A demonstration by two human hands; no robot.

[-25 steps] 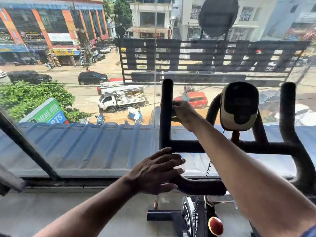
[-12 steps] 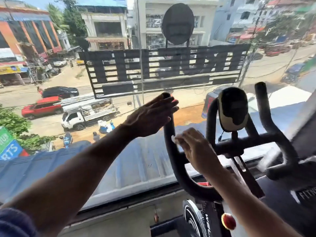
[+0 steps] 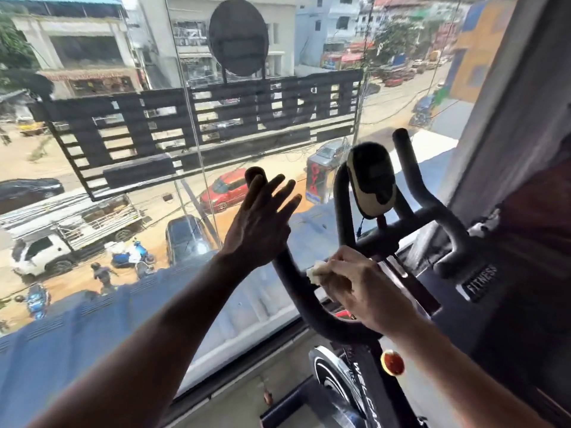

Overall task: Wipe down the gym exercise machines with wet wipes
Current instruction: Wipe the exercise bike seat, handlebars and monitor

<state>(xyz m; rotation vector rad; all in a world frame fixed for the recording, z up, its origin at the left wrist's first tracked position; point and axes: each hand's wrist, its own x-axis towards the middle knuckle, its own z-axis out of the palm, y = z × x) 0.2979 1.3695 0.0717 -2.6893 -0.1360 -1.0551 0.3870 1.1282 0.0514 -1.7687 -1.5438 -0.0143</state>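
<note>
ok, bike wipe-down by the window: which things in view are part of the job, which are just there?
Part of the job:
- wet wipe, pinched in the right hand
- black handlebar of the exercise bike
- left hand, fingers spread at the left bar end
- console

Just there:
- window glass
- dark lettering on the window
- red knob
- flywheel

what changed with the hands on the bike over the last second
The left hand rose from the low bend of the black curved handlebar to its upright left end, fingers straight against it. The right hand slid down from the upper bar to the lower curve. It still grips the white wet wipe; the beige-and-black console is untouched.
</note>
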